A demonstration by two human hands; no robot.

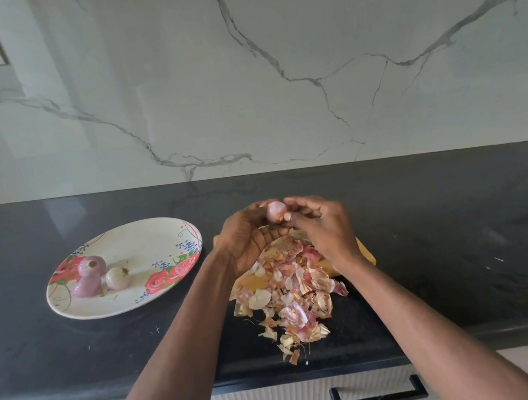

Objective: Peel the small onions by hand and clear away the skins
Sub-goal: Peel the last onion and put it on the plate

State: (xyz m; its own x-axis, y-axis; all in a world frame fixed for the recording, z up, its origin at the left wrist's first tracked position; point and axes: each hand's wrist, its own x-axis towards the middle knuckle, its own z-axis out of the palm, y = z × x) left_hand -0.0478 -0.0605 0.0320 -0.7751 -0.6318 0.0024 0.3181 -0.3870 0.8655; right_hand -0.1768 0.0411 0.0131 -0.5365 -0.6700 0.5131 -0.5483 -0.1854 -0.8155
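Gripping small onion (276, 211) between left hand (250, 235) and right hand (321, 225) fingers above skins (288, 294), plate (146, 235) toward tabletop's left edge.

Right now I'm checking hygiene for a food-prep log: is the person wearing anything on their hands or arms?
Nothing worn is visible. The left hand and right hand are bare, with no gloves. No rings, watch or bracelets show, though parts of the fingers are hidden. Both forearms are uncovered to the bottom of the view, with no sleeve edge in sight.
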